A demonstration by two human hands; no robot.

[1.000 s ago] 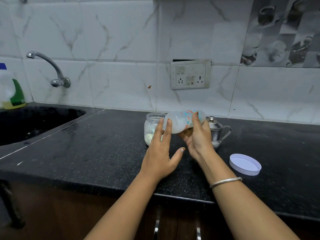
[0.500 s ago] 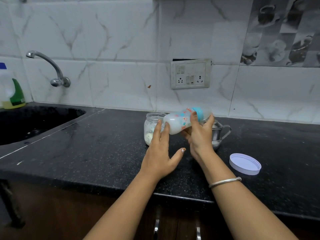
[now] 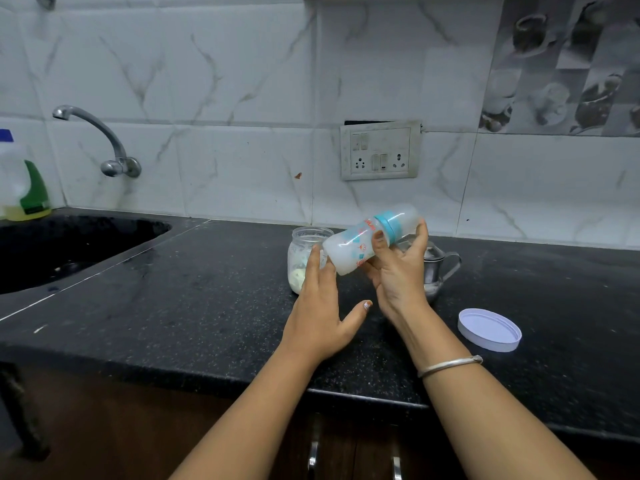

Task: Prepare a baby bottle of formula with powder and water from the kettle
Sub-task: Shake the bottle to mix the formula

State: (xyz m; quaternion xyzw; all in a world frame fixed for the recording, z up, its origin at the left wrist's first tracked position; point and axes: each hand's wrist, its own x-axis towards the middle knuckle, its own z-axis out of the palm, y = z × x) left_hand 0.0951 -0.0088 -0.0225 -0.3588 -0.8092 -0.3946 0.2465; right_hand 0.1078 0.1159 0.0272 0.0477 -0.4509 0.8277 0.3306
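- The right hand (image 3: 398,275) is gripping the baby bottle (image 3: 353,245) just right of the frame's centre, fingers and thumb curled round it near its teal collar (image 3: 389,225).
- The bottle is lying tilted in the air above the counter (image 3: 207,289), with its capped end pointing to the upper right and its base to the lower left.
- The left hand (image 3: 318,313) is reaching up at centre frame with fingers straight and thumb spread, holding nothing. Its fingertips are sitting at the bottle's base; whether they are touching it is unclear.
- The bottle is looking cloudy white inside and is wearing its collar and clear cap, so powder and water are probably already in and the closing done.
- The tilt is suggesting that mixing is under way.
- The powder jar (image 3: 308,237) is standing open behind the left hand, its white lid (image 3: 489,329) lying apart at right.
- The steel kettle (image 3: 441,268) is standing behind the right hand.
- What seems left: finishing the mixing, setting the bottle down, and perhaps relidding the jar.
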